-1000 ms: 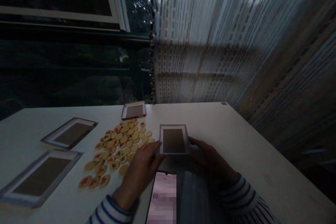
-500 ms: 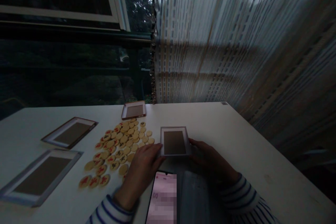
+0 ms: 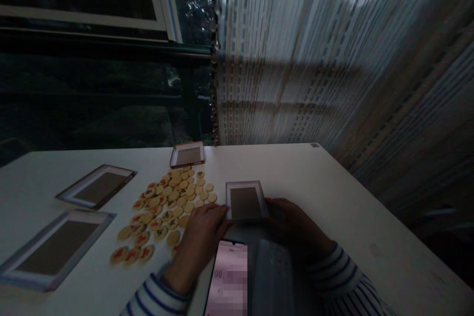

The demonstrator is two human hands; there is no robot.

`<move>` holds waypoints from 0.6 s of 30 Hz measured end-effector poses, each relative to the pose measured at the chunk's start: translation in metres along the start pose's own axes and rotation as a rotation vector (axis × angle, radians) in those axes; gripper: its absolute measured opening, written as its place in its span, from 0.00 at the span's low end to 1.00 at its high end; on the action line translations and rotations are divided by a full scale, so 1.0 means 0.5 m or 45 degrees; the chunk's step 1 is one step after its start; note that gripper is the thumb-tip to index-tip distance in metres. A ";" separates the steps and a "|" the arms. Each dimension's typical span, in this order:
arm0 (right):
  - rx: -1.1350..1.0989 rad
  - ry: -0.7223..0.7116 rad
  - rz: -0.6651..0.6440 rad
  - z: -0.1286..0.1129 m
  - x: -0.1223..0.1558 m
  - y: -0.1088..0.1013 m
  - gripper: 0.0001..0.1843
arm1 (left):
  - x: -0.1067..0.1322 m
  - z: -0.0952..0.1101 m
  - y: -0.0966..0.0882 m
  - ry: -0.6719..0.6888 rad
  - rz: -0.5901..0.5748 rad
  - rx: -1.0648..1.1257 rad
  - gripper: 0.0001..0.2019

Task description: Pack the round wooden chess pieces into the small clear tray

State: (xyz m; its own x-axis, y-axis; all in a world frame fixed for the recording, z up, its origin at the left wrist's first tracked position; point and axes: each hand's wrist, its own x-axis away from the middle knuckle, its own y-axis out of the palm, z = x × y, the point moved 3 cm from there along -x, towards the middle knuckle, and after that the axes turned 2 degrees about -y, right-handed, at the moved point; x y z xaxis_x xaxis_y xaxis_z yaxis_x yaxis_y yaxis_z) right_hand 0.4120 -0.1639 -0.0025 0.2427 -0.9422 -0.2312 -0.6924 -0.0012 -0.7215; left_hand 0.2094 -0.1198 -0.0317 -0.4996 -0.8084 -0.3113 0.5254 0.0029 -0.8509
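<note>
A small shallow box (image 3: 246,201) with a pale rim and a brown panel inside is between my two hands near the middle of the table. My left hand (image 3: 202,234) grips its left edge, fingers and thumb closed on the side. My right hand (image 3: 296,222) holds the right edge, its lower fingers in shadow. Left of my left hand lies a loose heap of round wooden xiangqi pieces (image 3: 174,195), several with red or black characters, others blank side up. My left forearm hides part of the heap's near edge.
Two more shallow boxes or lids, one brown-edged (image 3: 98,186) and one grey-edged (image 3: 55,252), lie at the left. A smaller brown-edged one (image 3: 187,154) sits at the table's far edge. A lit phone (image 3: 227,276) and a dark grey object (image 3: 273,276) are close to me.
The near side of the box in my hands has turned slightly to the right. My hands keep their hold, and the pieces stay where they were.
</note>
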 end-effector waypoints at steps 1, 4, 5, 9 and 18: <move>0.005 0.008 0.004 0.002 0.000 0.001 0.18 | 0.000 0.000 0.000 0.007 0.000 0.002 0.13; 0.050 0.025 0.021 0.008 0.001 0.002 0.17 | 0.001 0.003 0.000 0.018 0.000 0.002 0.13; 0.067 0.029 0.020 0.009 0.001 0.002 0.17 | 0.001 0.004 -0.001 0.018 -0.002 -0.002 0.13; 0.126 0.039 0.001 0.010 0.001 0.000 0.17 | 0.002 0.004 0.001 0.007 -0.021 -0.043 0.14; 0.173 0.015 0.004 0.009 0.004 -0.002 0.16 | 0.005 0.000 0.011 0.016 0.009 -0.048 0.14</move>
State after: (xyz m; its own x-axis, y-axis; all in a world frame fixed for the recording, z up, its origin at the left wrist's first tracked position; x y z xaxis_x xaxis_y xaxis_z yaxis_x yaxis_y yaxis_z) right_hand 0.4161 -0.1644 -0.0054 0.2320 -0.9460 -0.2266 -0.5944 0.0466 -0.8028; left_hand 0.2108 -0.1217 -0.0373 -0.5047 -0.8009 -0.3221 0.5028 0.0305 -0.8639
